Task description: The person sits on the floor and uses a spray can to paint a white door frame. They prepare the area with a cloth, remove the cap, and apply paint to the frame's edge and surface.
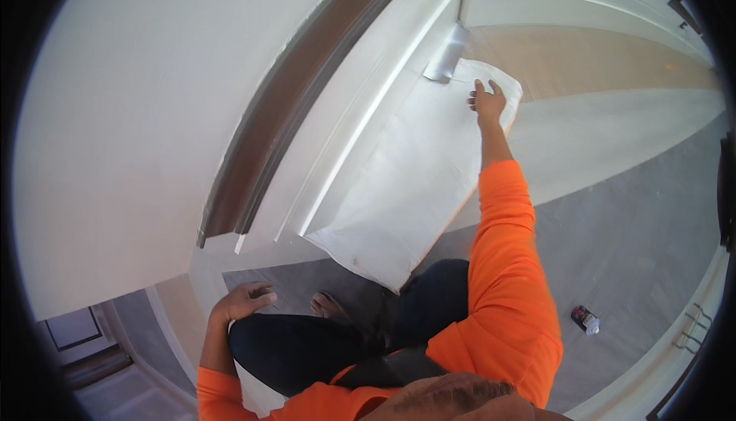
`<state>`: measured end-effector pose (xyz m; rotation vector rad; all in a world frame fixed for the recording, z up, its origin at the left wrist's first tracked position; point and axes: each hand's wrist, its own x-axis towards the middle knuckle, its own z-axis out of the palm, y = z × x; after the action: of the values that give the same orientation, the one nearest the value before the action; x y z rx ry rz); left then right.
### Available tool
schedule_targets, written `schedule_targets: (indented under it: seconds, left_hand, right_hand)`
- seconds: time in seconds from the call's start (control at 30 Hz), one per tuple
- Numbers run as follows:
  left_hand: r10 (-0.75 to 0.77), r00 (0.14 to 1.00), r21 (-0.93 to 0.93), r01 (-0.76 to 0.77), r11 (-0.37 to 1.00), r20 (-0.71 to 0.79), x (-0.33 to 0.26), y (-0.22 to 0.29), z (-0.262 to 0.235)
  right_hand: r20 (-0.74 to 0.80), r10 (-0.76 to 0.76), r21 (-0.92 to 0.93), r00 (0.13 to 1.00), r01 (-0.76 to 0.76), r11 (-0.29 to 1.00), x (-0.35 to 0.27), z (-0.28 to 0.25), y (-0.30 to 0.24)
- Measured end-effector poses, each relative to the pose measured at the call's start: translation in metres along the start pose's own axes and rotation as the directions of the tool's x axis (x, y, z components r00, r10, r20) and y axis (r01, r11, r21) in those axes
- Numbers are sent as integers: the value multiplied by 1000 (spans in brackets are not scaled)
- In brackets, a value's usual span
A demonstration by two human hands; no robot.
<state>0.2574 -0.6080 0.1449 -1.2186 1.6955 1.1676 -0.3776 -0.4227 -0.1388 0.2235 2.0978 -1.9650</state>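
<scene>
My right hand (487,102) reaches far forward over a long white sheet (406,179), thumb and fingers apart with nothing between them. The sheet lies lengthwise along the foot of a white panelled wall. At its far end, against the wall, is a shiny silver-grey rectangular piece (447,54); I cannot tell what it is made of. My right fingers are a little to the right of this piece, apart from it. My left hand (244,302) rests loosely by my bent left knee, holding nothing, its fingers lightly curved.
A dark brown rail (307,76) runs along the wall at left. A small dark container with a white top (585,319) lies on the grey floor (613,245) to my right. Pale and tan floor bands (583,57) stretch ahead. My dark-trousered knees are bent below.
</scene>
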Motion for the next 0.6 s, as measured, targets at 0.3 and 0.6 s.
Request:
schedule_targets:
  seconds: [0.3, 0.6]
  left_hand:
    - [-68, 954, 472, -82, 878, 291, 57, 55, 6]
    - [-78, 900, 469, -148, 870, 429, 62, 66, 20]
  right_hand:
    - [-75, -212, -472, 974, 153, 868, -132, -327, -91]
    - [-503, -17, -625, 864, -350, 698, -347, -517, 5]
